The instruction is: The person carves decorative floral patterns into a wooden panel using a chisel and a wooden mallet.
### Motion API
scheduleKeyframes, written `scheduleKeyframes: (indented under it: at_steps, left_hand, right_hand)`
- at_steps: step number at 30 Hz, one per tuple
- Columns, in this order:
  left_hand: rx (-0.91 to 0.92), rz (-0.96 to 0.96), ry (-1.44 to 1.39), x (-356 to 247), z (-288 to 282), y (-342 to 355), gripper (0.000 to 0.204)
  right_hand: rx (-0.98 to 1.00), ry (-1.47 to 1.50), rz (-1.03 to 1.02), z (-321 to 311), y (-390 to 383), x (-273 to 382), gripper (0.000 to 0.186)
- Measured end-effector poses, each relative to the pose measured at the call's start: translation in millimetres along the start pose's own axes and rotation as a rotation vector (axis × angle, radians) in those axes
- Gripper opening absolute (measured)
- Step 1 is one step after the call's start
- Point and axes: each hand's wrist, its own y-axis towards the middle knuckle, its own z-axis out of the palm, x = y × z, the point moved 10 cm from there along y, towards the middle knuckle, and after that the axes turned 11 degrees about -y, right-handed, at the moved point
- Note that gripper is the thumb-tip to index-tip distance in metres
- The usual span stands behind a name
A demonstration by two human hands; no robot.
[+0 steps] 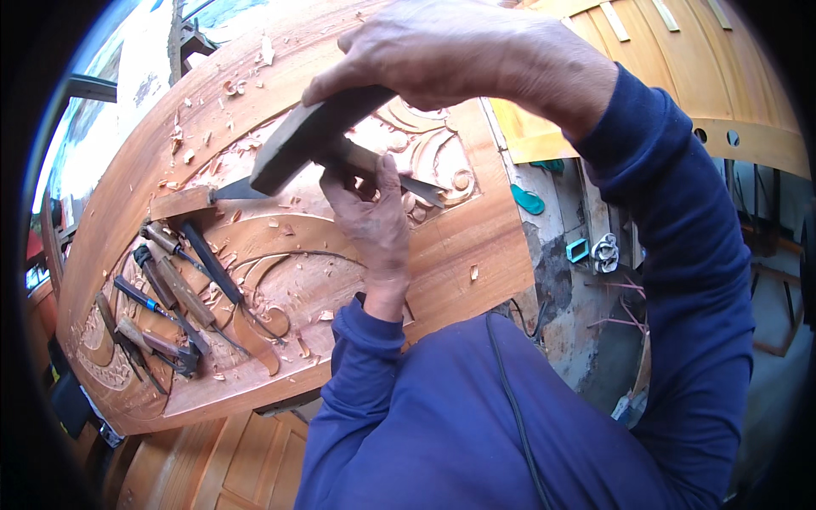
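My left hand (374, 223) is closed around the handle of a chisel (422, 190), whose metal blade points right at a carved scroll in the wooden panel (442, 246). Over it, my right hand (442, 55) grips a thick wooden block (310, 140) by its upper end. The block overlaps the butt of the chisel handle; whether they touch I cannot tell. Raised leaf and scroll relief covers the panel's sunken middle, with curled shavings (234, 87) strewn about. My right fingers are partly hidden behind the block.
Several carving chisels and gouges (174, 285) lie in a group on the panel's left part. A wood-handled flat blade (183, 202) rests beyond them. Panelled woodwork (671, 76) stands at upper right; green slippers (528, 200) lie on the floor below.
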Motion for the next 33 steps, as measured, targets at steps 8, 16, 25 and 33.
scheduleKeyframes:
  at_steps: [8,16,25,33]
  left_hand:
    - [-0.125,0.019,0.137,0,-8,-18,0.046]
    - [-0.263,-0.025,0.096,11,-25,-32,0.045]
    - [-0.384,0.041,0.093,8,-28,-49,0.039]
    - [-0.436,0.096,0.12,8,-34,-61,0.036]
  right_hand:
    - [-0.001,0.101,-0.031,16,12,17,0.057]
    - [-0.017,0.348,-0.027,23,27,26,0.064]
    - [0.283,0.124,-0.501,37,19,77,0.033]
    - [0.119,-0.064,-0.551,54,15,94,0.022]
